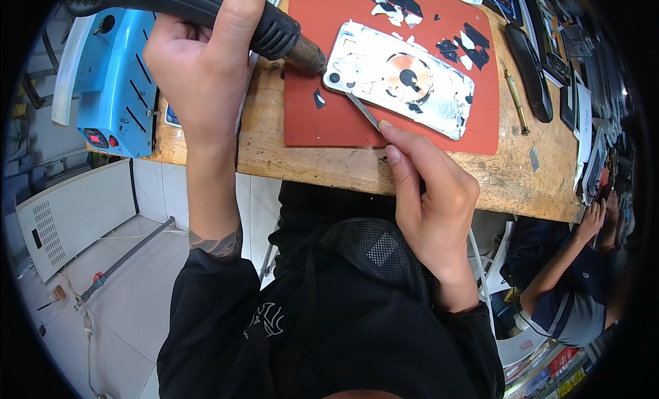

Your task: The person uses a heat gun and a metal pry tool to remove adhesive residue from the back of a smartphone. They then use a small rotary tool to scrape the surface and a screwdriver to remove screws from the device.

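Note:
My left hand (206, 69) is wrapped round the black handle of a hot air gun (278, 35). Its metal nozzle points at the camera corner of a smartphone (374, 73), whose back lies face up with a copper coil exposed. Between the fingers of my right hand (432, 193) is a thin metal blade (364, 111), its tip against the phone's near edge beside the camera. The phone rests on a red mat (316, 128). Broken black and white glass shards (398, 4) are scattered on the mat beyond the phone, with more shards (470, 45) at its far right.
A blue hot air station (117, 83) stands at the left. Right of the mat lie a screwdriver (515, 97) and a long black tool (528, 73) on the wooden bench (535, 186). Another person's hands and arm (570, 248) are at the far right, near stacked phone parts.

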`<state>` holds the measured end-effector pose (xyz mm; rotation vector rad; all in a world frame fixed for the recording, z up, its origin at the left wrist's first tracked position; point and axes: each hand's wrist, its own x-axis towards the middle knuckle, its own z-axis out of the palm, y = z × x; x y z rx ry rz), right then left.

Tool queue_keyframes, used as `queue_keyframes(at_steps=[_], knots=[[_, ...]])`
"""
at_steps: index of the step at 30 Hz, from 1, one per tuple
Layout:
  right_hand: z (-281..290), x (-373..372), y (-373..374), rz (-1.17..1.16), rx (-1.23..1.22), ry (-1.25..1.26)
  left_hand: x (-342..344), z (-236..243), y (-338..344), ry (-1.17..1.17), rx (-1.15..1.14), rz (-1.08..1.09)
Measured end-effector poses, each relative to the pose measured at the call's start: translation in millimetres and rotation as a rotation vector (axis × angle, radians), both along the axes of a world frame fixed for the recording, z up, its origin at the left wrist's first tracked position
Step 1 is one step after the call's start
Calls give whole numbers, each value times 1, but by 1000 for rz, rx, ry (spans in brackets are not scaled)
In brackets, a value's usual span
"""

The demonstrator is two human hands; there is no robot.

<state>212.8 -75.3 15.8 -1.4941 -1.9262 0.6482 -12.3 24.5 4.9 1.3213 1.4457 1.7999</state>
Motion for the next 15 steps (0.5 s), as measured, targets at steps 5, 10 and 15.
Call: queue_keyframes(at_steps=[5, 10, 15], knots=[[-1, 1, 1, -10, -21, 50, 1, 3, 1, 60, -12, 7], [-2, 1, 3, -7, 2, 64, 2, 3, 0, 63, -20, 3], [-2, 2, 3, -9, 0, 69, 0, 1, 0, 64, -22, -4]])
